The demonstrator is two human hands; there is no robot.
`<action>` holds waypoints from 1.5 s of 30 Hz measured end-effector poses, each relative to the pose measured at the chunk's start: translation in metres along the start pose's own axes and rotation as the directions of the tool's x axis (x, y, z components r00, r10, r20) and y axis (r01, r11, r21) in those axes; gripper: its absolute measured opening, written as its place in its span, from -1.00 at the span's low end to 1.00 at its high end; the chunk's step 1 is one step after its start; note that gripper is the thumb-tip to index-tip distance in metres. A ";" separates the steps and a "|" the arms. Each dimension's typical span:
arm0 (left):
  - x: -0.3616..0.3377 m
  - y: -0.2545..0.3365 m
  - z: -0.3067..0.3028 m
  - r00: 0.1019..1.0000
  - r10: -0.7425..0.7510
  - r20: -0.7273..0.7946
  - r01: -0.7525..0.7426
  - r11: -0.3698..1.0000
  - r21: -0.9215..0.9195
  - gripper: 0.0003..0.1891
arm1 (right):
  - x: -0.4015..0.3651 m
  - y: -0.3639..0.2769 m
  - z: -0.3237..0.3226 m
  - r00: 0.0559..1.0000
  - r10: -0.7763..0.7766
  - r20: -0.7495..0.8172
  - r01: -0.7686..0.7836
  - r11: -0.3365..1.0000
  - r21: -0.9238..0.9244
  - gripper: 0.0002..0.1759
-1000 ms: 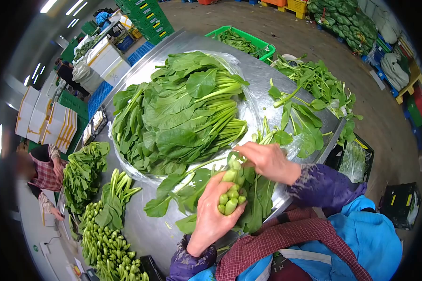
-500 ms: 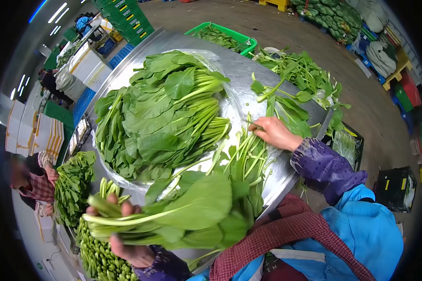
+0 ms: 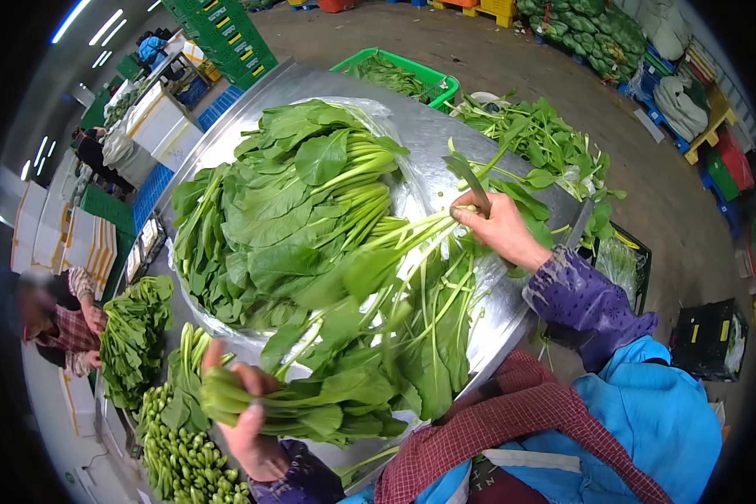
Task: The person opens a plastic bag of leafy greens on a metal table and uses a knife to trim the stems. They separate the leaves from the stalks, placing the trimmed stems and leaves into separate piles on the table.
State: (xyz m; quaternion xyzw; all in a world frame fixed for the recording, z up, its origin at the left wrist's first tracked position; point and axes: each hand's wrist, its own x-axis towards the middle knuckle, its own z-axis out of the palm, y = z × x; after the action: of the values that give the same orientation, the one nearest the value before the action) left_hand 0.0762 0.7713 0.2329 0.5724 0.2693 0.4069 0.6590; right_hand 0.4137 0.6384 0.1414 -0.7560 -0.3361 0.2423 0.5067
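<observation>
At the lower left, my left hand (image 3: pixel 248 412) is wrapped round the stem end of a bunch of leafy greens (image 3: pixel 328 399), whose leaves point right. Right of centre, my right hand (image 3: pixel 502 228) holds a knife (image 3: pixel 470 181), its blade pointing up and left, and pinches thin green stems (image 3: pixel 428 231) against it. Between the hands, loose stems and leaves (image 3: pixel 433 336) lie on the metal table (image 3: pixel 311 82). A big pile of greens (image 3: pixel 277 210) rests on clear plastic sheeting (image 3: pixel 407 181) to the left of my right hand.
Behind the table stands a green basket (image 3: pixel 445 91) of leaves. More loose greens (image 3: pixel 554 139) lie at the table's right edge. On the left, a co-worker (image 3: pixel 71 323) handles a bunch of greens (image 3: pixel 134 336), above piled stem ends (image 3: pixel 185 462). A black crate (image 3: pixel 710 340) is at right.
My right hand has risen slightly, with the knife blade turned upward and stems lifted beside it. My left hand has shifted right and down a little with its bunch.
</observation>
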 end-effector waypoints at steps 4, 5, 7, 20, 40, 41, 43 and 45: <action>-0.011 -0.003 0.026 0.981 -0.138 0.134 0.102 0.964 0.247 -0.55 | -0.013 -0.017 0.020 0.981 -0.151 -0.120 0.145 0.988 -0.062 -0.75; -0.015 -0.006 0.033 0.973 -0.163 0.163 0.094 0.926 0.366 -0.56 | -0.015 -0.019 0.024 0.962 -0.221 -0.161 0.208 0.974 -0.093 -0.75; -0.015 -0.015 0.047 0.920 -0.022 0.392 -0.226 0.786 0.575 -0.56 | -0.018 -0.024 0.030 0.967 -0.205 -0.151 0.202 0.979 -0.033 -0.76; -0.019 -0.006 0.077 0.897 -0.027 0.441 -0.235 0.816 0.528 -0.63 | -0.017 -0.034 0.034 0.899 -0.395 -0.187 0.422 0.897 0.132 -0.82; 0.008 -0.050 0.072 0.885 -0.352 0.306 0.316 0.935 0.161 -0.65 | -0.024 -0.061 0.041 0.656 -0.720 0.224 0.754 0.622 -0.209 -0.70; 0.008 -0.051 0.072 0.880 -0.354 0.316 0.322 0.935 0.152 -0.65 | -0.023 -0.059 0.041 0.635 -0.723 0.272 0.771 0.574 -0.275 -0.66; 0.007 -0.048 0.075 0.877 -0.334 0.345 0.300 0.942 0.149 -0.66 | -0.017 -0.053 0.045 0.603 -0.758 0.248 0.793 0.535 -0.293 -0.60; 0.005 -0.046 0.074 0.875 -0.313 0.369 0.277 0.949 0.147 -0.67 | -0.012 -0.042 0.047 0.654 -0.706 0.270 0.755 0.588 -0.292 -0.71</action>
State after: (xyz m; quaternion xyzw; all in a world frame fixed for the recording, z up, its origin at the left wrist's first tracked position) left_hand 0.1505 0.7356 0.2031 0.6225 0.2357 0.1679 0.7272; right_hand 0.3619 0.6689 0.1633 -0.6165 -0.6880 -0.0103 0.3828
